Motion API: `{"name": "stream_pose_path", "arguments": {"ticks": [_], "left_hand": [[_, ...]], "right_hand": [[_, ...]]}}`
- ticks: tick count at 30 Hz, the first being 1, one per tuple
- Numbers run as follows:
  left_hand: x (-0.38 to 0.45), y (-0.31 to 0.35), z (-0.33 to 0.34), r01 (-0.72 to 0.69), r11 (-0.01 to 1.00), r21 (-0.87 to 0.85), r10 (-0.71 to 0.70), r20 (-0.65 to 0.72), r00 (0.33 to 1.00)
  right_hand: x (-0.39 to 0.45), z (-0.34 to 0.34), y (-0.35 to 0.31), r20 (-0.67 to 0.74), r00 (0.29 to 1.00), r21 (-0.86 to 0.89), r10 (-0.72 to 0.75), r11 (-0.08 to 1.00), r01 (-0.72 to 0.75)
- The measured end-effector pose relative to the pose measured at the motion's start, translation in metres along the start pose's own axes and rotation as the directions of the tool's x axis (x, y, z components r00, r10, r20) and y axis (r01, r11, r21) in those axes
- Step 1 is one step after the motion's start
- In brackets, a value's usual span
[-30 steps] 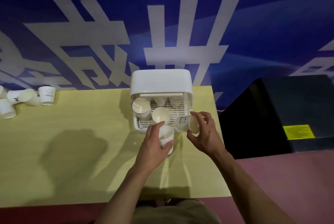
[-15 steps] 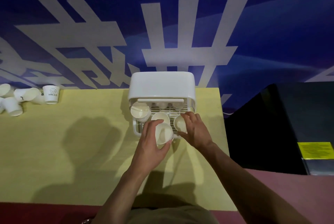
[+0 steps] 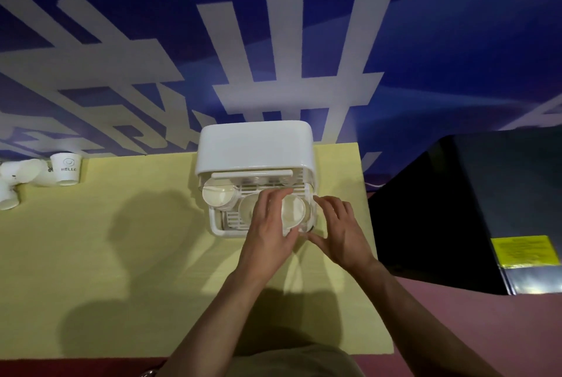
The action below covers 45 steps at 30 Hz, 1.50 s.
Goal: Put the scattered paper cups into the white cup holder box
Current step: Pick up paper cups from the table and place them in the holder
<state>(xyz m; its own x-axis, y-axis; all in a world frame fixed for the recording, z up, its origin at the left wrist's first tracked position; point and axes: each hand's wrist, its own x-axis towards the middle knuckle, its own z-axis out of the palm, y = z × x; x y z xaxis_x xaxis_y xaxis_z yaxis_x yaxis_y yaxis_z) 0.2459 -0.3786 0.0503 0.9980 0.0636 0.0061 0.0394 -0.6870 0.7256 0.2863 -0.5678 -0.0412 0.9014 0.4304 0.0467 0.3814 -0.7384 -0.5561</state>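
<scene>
The white cup holder box (image 3: 255, 150) stands at the back of the yellow table (image 3: 127, 255), its front tray open toward me. Inside are a stack of paper cups (image 3: 217, 196) at the left and one cup (image 3: 247, 208) in the middle. My left hand (image 3: 267, 235) grips another paper cup (image 3: 292, 209), mouth up, over the right side of the tray. Beside the box's right front corner hovers my right hand (image 3: 343, 232), fingers spread and holding nothing, thumb pointing toward the held cup's base. Several scattered cups (image 3: 65, 169) lie at the table's far left.
A dark cabinet (image 3: 456, 209) with a yellow label (image 3: 524, 250) stands right of the table. Behind the table is a blue wall with large white characters (image 3: 286, 81). The floor (image 3: 456, 331) is reddish.
My right hand set its cup into the right side of the tray and drew back, empty. My left hand carried its cup from the tray's front to the right side.
</scene>
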Motion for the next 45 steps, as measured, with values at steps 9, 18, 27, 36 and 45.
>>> {"name": "stream_pose_path", "arguments": {"ticks": [9, 18, 27, 36, 45], "left_hand": [[0.012, -0.016, 0.038, -0.012, 0.974, 0.228, -0.013, 0.105, 0.994], [0.02, -0.029, 0.054, 0.082, 0.922, 0.379, -0.157, 0.171, 0.973], [0.016, -0.027, 0.04, 0.006, 0.957, 0.291, -0.051, 0.147, 0.988], [-0.039, -0.059, -0.012, 0.091, 0.99, 0.105, -0.082, -0.092, 0.992], [-0.044, -0.089, -0.015, 0.238, 0.965, 0.108, -0.247, 0.081, 0.966]], "right_hand": [[-0.045, -0.014, 0.02, -0.042, 0.991, 0.051, 0.13, 0.991, -0.127], [-0.055, -0.017, 0.024, -0.015, 0.982, 0.096, 0.188, 0.978, -0.186], [-0.04, -0.025, 0.013, -0.03, 0.991, 0.082, 0.129, 0.989, -0.126], [0.004, -0.004, -0.046, 0.044, 0.996, 0.16, -0.076, 0.985, 0.068], [0.061, 0.034, -0.069, 0.201, 0.971, -0.122, -0.132, 0.98, 0.158]]}}
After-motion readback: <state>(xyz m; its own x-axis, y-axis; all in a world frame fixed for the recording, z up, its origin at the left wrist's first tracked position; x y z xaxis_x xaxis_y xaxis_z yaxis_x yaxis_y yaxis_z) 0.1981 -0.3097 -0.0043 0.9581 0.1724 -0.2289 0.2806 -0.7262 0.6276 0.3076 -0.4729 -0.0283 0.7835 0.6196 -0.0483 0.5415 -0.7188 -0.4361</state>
